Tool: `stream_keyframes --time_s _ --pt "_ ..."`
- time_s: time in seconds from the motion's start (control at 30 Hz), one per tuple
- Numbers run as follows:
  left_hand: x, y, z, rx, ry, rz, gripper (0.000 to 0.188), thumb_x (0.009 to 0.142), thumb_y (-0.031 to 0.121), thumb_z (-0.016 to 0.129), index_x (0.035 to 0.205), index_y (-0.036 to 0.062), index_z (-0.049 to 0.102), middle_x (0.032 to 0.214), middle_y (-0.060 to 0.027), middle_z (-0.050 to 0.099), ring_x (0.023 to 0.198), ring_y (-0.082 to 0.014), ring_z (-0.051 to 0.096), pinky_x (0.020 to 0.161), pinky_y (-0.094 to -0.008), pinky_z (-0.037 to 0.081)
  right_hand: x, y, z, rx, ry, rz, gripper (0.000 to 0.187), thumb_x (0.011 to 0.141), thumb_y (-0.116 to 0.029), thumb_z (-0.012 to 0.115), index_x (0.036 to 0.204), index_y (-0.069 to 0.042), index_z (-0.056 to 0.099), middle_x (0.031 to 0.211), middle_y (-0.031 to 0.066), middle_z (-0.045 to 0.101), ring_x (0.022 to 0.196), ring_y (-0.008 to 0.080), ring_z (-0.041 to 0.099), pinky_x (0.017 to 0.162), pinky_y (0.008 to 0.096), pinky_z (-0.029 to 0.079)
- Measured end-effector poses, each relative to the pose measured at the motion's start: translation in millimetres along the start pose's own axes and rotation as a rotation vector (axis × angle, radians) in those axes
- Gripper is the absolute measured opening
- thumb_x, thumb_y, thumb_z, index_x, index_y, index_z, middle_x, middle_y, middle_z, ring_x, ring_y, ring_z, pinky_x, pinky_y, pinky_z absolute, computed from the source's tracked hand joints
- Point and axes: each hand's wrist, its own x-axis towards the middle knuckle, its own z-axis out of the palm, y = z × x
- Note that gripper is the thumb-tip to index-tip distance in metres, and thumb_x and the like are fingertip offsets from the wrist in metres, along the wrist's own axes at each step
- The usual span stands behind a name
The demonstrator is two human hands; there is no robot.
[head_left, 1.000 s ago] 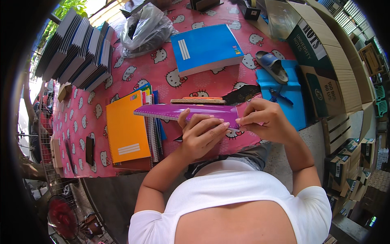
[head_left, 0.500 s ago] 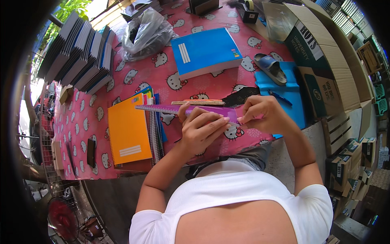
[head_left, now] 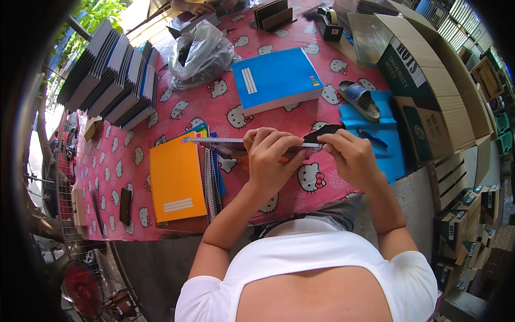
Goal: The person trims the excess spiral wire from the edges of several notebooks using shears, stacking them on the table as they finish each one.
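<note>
A spiral notebook (head_left: 222,140) stands nearly edge-on above the pink table, its white page edges facing up. My left hand (head_left: 270,161) is closed round its middle, with the fingers over the upper edge. At the notebook's right end, the fingers of my right hand (head_left: 351,158) are pinched together at its corner. Left of my hands lies a pile of spiral notebooks with an orange one (head_left: 177,180) on top. Just beyond my fingers is a black piece (head_left: 325,130) of sheet material. Beyond the hands sits a thick stack of blue notebooks (head_left: 279,78).
To the right, a slipper (head_left: 360,99) and a dark pen (head_left: 372,138) lie on a blue sheet (head_left: 390,121), beside an open carton (head_left: 418,80). Tall notebook stacks (head_left: 110,75) and a plastic bag (head_left: 198,56) stand far left. Another person's hand (head_left: 201,8) shows at the top.
The notebook has tipped from showing its purple cover to nearly edge-on. Both hands have shifted slightly to the right. Another person's hands have come into view at the top.
</note>
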Motion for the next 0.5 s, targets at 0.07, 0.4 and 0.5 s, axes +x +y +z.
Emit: stream_keyframes --time_s 0.07,0.4,0.5 --pt "3 0 2 -0.042 -0.013 0.001 0.022 0.063 0.019 0.079 0.081 0.0134 0.067 0.08 0.0013 0.065 0.08 -0.017 0.056 0.082 -0.0337 0.034 9 -10 -2 0.004 0.053 0.004 0.016 0.076 -0.005 0.066 0.09 -0.004 0.058 0.077 0.0088 0.057 0.073 0.0272 0.06 0.056 0.0347 0.047" --pt "4 2 4 -0.016 0.014 -0.011 0.023 0.062 0.016 0.077 0.082 0.0138 0.066 0.078 0.0022 0.064 0.078 -0.0162 0.057 0.084 -0.0344 0.032 16 -6 1 -0.092 0.072 -0.094 0.016 0.074 -0.001 0.064 0.088 -0.006 0.059 0.078 0.0071 0.057 0.072 0.0274 0.06 0.053 0.0362 0.046" --pt "5 6 1 -0.056 0.027 -0.084 0.023 0.063 0.015 0.077 0.083 0.0133 0.065 0.079 0.0023 0.065 0.078 -0.0165 0.057 0.084 -0.0346 0.031 14 -6 5 -0.125 0.071 -0.08 0.015 0.075 -0.004 0.064 0.089 -0.006 0.059 0.081 0.0077 0.057 0.073 0.0277 0.06 0.056 0.0367 0.047"
